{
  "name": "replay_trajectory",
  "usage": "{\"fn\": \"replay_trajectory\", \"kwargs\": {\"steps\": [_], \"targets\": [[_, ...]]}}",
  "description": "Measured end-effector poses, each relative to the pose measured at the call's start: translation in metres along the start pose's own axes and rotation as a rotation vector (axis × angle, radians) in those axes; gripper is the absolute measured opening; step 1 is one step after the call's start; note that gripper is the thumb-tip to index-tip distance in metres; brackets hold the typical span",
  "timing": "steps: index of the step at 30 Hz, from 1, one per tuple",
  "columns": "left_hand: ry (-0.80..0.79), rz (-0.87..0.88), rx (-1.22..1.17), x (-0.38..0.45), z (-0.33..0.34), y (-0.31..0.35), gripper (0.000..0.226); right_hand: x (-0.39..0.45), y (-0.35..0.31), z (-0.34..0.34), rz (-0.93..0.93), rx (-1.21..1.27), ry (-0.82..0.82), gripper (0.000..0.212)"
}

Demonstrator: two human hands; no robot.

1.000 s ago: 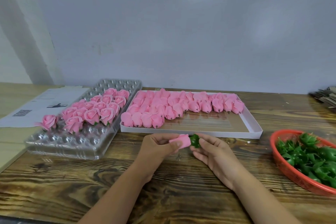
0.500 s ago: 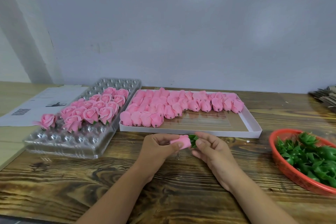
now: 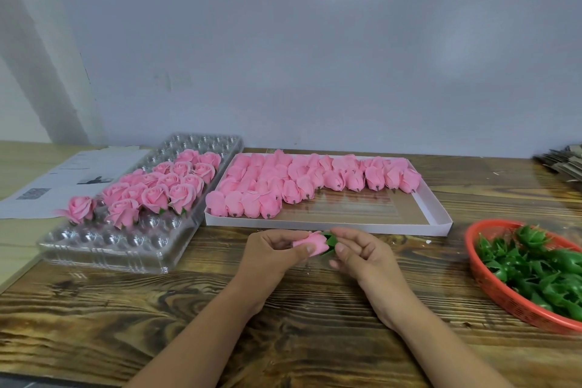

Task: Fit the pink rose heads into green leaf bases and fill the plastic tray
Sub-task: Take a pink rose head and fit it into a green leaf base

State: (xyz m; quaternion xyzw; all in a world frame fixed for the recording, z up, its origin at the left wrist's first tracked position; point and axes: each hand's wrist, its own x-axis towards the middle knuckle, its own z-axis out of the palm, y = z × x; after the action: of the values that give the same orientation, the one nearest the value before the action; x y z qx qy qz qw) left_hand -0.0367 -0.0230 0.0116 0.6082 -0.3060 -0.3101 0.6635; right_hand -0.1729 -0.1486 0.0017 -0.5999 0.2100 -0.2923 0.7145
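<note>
My left hand (image 3: 271, 249) grips a pink rose head (image 3: 313, 242) just above the wooden table, in front of the white box. My right hand (image 3: 362, 253) pinches a green leaf base (image 3: 331, 239) that sits against the rose's bottom end. The clear plastic tray (image 3: 104, 246) lies at the left with several finished roses (image 3: 163, 189) in its middle cells. A white flat box (image 3: 437, 214) behind my hands holds several bare pink rose heads (image 3: 302, 179). A red basket (image 3: 491, 287) at the right is full of green leaf bases (image 3: 541, 264).
A printed paper sheet (image 3: 72, 176) lies left of the plastic tray. A stack of grey card pieces (image 3: 563, 161) sits at the far right by the wall. The grey wall (image 3: 315, 57) closes off the back of the table.
The green leaf base has closed onto the rose's bottom end, and my right fingers have shifted round it. Both hands stay in the same spot.
</note>
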Motion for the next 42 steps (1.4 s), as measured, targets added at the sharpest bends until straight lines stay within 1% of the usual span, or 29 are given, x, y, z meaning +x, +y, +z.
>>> {"fn": "replay_trajectory", "kwargs": {"steps": [5,8,12,15,18,22,24,30,39,42], "targets": [[-0.009,-0.016,-0.011,-0.001,-0.001,0.001,0.032,-0.001,-0.001,0.003,-0.021,-0.017,-0.003,0.031],[-0.041,-0.011,-0.01,-0.002,-0.001,0.001,0.03,-0.001,-0.001,0.004,-0.045,-0.045,-0.006,0.032],[-0.069,-0.02,-0.027,-0.002,-0.002,0.003,0.035,-0.002,-0.001,0.004,-0.058,-0.053,-0.005,0.03],[-0.088,-0.04,-0.055,-0.003,-0.003,0.004,0.034,-0.003,-0.002,0.003,-0.073,-0.071,0.023,0.026],[-0.096,-0.046,-0.066,-0.002,-0.002,0.004,0.036,-0.003,-0.003,0.001,-0.111,-0.139,0.07,0.024],[-0.105,-0.047,-0.091,-0.002,-0.002,0.005,0.035,-0.004,-0.004,-0.001,-0.121,-0.186,0.082,0.02],[-0.104,-0.046,-0.102,-0.002,-0.002,0.004,0.032,-0.005,-0.006,-0.002,-0.115,-0.202,0.075,0.019],[-0.136,-0.043,-0.077,-0.002,-0.003,0.003,0.027,-0.006,-0.009,-0.002,-0.175,-0.361,0.039,0.026],[-0.157,-0.051,-0.03,-0.003,-0.003,0.004,0.023,-0.007,-0.006,-0.005,-0.266,-0.481,0.018,0.034],[-0.138,-0.054,-0.035,-0.003,-0.002,0.005,0.023,-0.006,-0.006,-0.008,-0.313,-0.573,0.01,0.031]]}}
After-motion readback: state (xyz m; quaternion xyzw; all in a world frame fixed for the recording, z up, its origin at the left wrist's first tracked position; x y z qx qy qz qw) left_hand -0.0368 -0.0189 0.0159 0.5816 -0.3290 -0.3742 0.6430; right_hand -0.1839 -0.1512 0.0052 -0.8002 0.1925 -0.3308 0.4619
